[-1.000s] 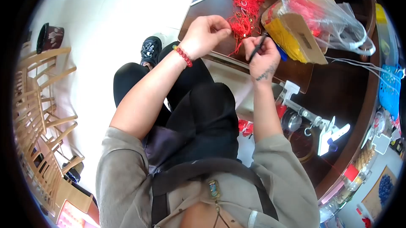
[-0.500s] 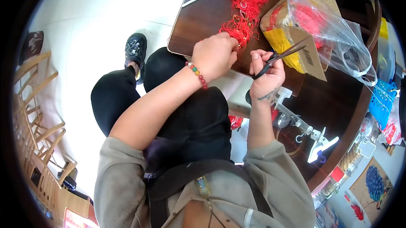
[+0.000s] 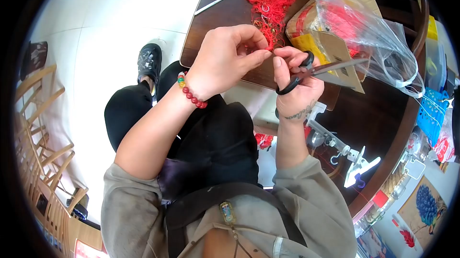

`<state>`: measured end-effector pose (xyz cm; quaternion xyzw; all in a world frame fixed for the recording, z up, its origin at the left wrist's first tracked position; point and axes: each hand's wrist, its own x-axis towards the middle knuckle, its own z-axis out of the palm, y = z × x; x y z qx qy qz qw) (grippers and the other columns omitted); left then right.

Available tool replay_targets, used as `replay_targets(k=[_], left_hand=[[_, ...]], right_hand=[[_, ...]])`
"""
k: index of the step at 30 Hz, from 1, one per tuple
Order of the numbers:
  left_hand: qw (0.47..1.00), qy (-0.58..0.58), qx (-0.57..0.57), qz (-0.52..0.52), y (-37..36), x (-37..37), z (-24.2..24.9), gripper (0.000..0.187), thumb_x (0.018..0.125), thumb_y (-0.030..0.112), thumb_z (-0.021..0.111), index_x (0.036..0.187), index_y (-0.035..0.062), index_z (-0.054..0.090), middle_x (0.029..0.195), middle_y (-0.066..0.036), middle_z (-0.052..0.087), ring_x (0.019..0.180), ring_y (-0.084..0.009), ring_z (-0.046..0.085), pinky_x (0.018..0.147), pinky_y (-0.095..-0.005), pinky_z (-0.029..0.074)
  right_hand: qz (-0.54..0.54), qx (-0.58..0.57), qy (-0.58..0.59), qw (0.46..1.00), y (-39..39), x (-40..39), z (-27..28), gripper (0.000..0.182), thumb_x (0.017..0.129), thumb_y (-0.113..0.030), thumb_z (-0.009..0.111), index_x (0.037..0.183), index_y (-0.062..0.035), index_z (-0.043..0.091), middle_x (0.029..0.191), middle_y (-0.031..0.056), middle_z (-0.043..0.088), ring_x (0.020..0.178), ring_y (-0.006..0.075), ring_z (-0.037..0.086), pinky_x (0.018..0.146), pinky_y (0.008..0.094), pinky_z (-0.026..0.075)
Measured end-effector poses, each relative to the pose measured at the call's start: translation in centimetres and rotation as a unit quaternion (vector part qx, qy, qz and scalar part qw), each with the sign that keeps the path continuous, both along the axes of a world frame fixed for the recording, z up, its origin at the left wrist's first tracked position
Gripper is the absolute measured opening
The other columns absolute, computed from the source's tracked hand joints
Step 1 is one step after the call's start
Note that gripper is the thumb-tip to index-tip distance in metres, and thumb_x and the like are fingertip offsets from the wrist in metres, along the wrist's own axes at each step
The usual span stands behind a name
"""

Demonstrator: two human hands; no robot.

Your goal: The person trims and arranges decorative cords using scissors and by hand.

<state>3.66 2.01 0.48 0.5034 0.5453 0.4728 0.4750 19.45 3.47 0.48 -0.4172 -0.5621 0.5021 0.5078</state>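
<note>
My left hand (image 3: 227,59), with a beaded bracelet at the wrist, is closed in a pinch on a red cord (image 3: 270,46) at the front edge of the tangle. Black-handled scissors (image 3: 314,71) hang in my right hand (image 3: 299,83), their blades pointing right, away from the cord. The right thumb and index finger come close to the left fingertips; whether they also hold a strand is too small to tell. Beyond the hands, a pile of red cords (image 3: 269,1) with small gold-coloured beads lies on the dark wooden table (image 3: 225,23).
A white-handled hook tool (image 3: 211,5) lies left of the pile. To the right stand an open cardboard box (image 3: 299,21) and a clear plastic bag (image 3: 383,42) with red contents. A white clamp (image 3: 360,168) sits at lower right, beside the curved wooden edge (image 3: 402,140).
My left hand has turned and drawn back left, its pinch now showing. My right hand has moved slightly left and down with the scissors, nearer the left fingertips. The view has shifted a little.
</note>
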Motion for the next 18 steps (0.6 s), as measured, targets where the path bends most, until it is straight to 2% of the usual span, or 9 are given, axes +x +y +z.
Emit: replay_targets(k=[5, 8, 11, 14, 18], left_hand=[[0.997, -0.064, -0.025, -0.021, -0.5, -0.5, -0.5, 0.012, 0.085, 0.009, 0.066, 0.091, -0.0010, 0.063, 0.075, 0.001, 0.061, 0.066, -0.0033, 0.053, 0.059, -0.0179, 0.044], [0.981, -0.172, -0.077, -0.039, -0.6, -0.8, -0.4, 0.014, 0.088, 0.010, 0.064, 0.095, -0.0019, 0.062, 0.082, -0.001, 0.063, 0.073, -0.0056, 0.058, 0.066, -0.0189, 0.047], [0.974, -0.213, -0.071, -0.042, -0.6, -1.0, -0.4, 0.016, 0.090, 0.013, 0.062, 0.098, -0.0011, 0.061, 0.086, -0.002, 0.064, 0.079, -0.0066, 0.060, 0.070, -0.0205, 0.049], [0.956, -0.268, -0.114, -0.047, -0.6, -1.3, -0.4, 0.016, 0.091, 0.015, 0.060, 0.099, 0.0015, 0.061, 0.087, -0.001, 0.064, 0.080, -0.0060, 0.060, 0.072, -0.0199, 0.048], [0.953, -0.292, -0.082, -0.020, -0.6, -1.0, -0.5, 0.016, 0.092, 0.015, 0.060, 0.099, 0.0012, 0.061, 0.086, 0.000, 0.064, 0.068, -0.0014, 0.051, 0.059, -0.0163, 0.041]], right_hand=[[0.027, -0.004, 0.022, 0.999, 0.4, -0.6, -0.1, 0.021, 0.078, 0.009, 0.065, 0.084, -0.0020, 0.049, 0.092, 0.0136, 0.063, 0.086, 0.0148, 0.060, 0.079, 0.0275, 0.049], [0.030, 0.005, 0.021, 0.999, 0.5, -0.7, -0.1, 0.021, 0.078, 0.010, 0.065, 0.085, -0.0017, 0.048, 0.091, 0.0139, 0.063, 0.086, 0.0149, 0.060, 0.078, 0.0272, 0.049], [0.022, 0.004, 0.023, 0.999, 0.5, -1.0, 0.2, 0.021, 0.078, 0.010, 0.065, 0.085, -0.0017, 0.048, 0.091, 0.0140, 0.064, 0.086, 0.0148, 0.060, 0.077, 0.0268, 0.049], [0.016, 0.020, 0.008, 1.000, 0.7, -0.9, 0.3, 0.021, 0.078, 0.010, 0.065, 0.085, -0.0017, 0.048, 0.092, 0.0143, 0.064, 0.085, 0.0137, 0.060, 0.076, 0.0256, 0.049], [0.026, 0.022, -0.025, 0.999, 0.8, -0.9, 0.3, 0.021, 0.078, 0.009, 0.064, 0.087, -0.0021, 0.048, 0.097, 0.0149, 0.065, 0.082, 0.0102, 0.059, 0.073, 0.0228, 0.048]])
